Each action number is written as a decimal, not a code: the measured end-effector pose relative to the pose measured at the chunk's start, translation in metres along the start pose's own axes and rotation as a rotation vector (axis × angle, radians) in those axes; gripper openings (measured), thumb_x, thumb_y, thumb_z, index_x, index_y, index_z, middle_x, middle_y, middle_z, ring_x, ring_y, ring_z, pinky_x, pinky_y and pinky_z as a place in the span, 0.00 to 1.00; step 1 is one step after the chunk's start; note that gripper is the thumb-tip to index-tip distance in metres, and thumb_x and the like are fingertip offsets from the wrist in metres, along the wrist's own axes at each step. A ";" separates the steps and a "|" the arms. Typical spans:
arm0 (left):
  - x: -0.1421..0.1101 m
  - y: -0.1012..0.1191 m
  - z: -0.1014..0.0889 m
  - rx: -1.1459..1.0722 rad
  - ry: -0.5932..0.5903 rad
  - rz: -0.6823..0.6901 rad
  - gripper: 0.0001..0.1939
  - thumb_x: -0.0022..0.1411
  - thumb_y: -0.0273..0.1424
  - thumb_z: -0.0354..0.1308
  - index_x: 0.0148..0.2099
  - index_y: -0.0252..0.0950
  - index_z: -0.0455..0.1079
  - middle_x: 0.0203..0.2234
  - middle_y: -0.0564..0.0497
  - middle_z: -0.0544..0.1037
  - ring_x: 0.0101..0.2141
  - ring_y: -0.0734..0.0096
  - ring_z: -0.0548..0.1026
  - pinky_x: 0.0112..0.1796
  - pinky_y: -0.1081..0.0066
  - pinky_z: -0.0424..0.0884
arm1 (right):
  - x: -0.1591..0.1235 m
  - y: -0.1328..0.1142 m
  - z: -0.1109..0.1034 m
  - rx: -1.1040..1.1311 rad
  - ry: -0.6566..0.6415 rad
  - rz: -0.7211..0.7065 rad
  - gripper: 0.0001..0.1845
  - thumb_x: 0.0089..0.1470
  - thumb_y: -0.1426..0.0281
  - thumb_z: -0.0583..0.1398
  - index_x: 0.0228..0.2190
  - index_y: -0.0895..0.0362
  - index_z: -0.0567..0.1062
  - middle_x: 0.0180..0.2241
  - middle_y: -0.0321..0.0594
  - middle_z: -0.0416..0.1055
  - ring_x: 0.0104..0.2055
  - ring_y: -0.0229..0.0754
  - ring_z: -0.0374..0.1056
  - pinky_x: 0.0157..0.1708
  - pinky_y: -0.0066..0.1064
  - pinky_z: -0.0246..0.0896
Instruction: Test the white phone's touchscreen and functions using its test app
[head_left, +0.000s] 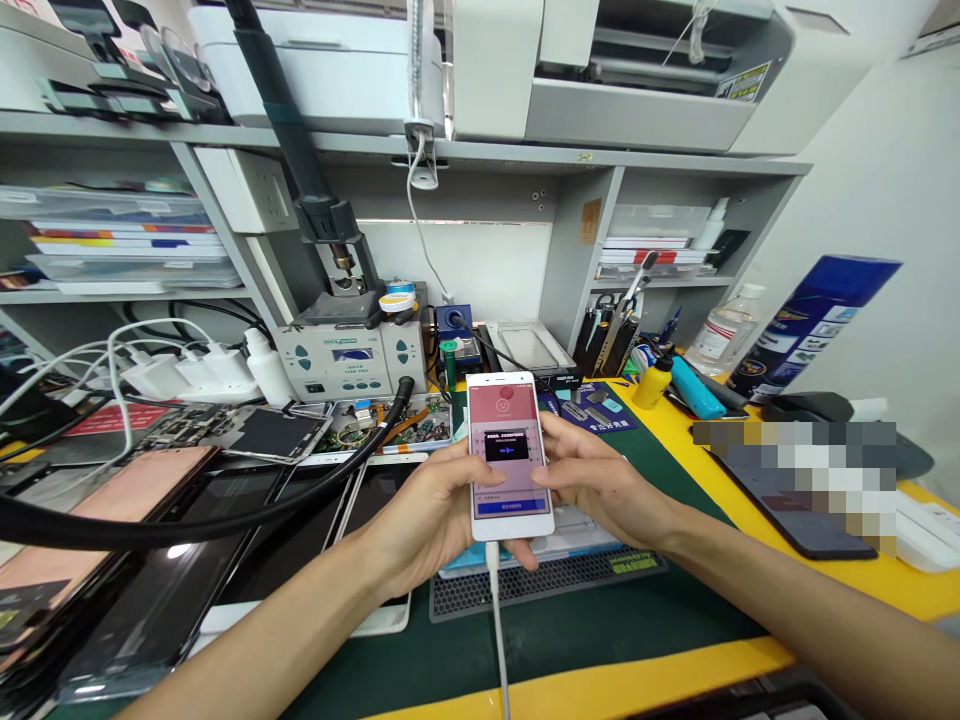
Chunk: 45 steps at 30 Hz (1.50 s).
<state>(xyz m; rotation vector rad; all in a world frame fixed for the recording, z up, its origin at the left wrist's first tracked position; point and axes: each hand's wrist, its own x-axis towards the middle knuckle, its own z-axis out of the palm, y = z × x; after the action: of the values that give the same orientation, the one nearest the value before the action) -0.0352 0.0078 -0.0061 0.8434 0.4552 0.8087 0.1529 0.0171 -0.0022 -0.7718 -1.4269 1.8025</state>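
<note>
One tray [435,445] of parts [433,424] near the phone [511,460]

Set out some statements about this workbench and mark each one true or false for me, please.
1. Both the left hand and the right hand hold the white phone. True.
2. The phone's display is completely dark. False: the screen is lit, with a dark box near its middle.
3. A white cable runs from the phone's bottom edge. True.
4. The small yellow bottle stands to the left of the phone. False: the yellow bottle is on the right.
5. A blue can is to the right of the clear bottle. True.
</note>
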 end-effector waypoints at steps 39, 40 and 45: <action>0.000 -0.002 -0.001 -0.030 0.033 -0.005 0.20 0.58 0.20 0.53 0.53 0.28 0.67 0.43 0.37 0.78 0.36 0.53 0.79 0.28 0.55 0.79 | 0.002 0.002 -0.001 -0.025 -0.003 -0.017 0.33 0.50 0.68 0.63 0.57 0.52 0.63 0.53 0.46 0.71 0.48 0.47 0.71 0.40 0.36 0.66; 0.001 -0.002 -0.002 -0.030 0.034 -0.005 0.19 0.58 0.20 0.53 0.53 0.28 0.67 0.43 0.37 0.78 0.37 0.53 0.78 0.28 0.55 0.79 | 0.001 0.002 -0.002 -0.027 -0.004 -0.017 0.33 0.50 0.68 0.63 0.57 0.52 0.63 0.53 0.46 0.72 0.47 0.47 0.72 0.40 0.36 0.66; 0.001 -0.002 -0.002 -0.050 0.027 -0.009 0.20 0.59 0.22 0.53 0.55 0.28 0.66 0.43 0.36 0.78 0.38 0.52 0.78 0.28 0.55 0.79 | 0.001 0.002 -0.002 -0.038 0.000 -0.021 0.32 0.49 0.68 0.63 0.56 0.52 0.64 0.50 0.45 0.73 0.44 0.45 0.72 0.37 0.33 0.66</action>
<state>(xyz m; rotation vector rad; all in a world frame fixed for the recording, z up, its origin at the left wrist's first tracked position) -0.0356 0.0088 -0.0090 0.7845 0.4602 0.8206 0.1531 0.0188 -0.0048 -0.7726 -1.4678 1.7643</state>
